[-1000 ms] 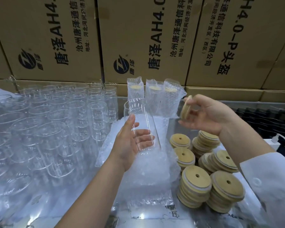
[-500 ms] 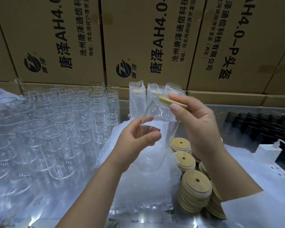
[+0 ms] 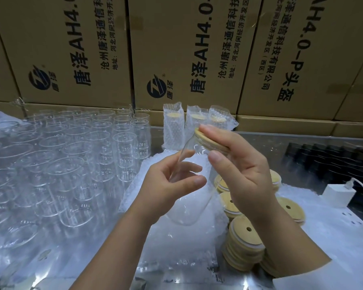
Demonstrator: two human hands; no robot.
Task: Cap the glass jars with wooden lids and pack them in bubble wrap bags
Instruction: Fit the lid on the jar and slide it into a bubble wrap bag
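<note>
Glass jar [image 3: 189, 201], head view: tilted, mouth up-right, held in the air over the bubble wrap bags [image 3: 176, 248] at mid-desk. Left hand [image 3: 168, 185] has fingers and thumb curled round the jar body. Right hand [image 3: 245, 174] grips the wooden lid [image 3: 208, 139], fingers across its top, thumb under the rim, lid on the jar mouth. Lid stacks [image 3: 243, 243] toward desk's right edge, empty jars [image 3: 71, 164] fill the left side, bagged jars [image 3: 174, 126] at the back edge against cardboard boxes [image 3: 187, 49].

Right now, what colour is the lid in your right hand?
The lid is light tan; head view.
</note>
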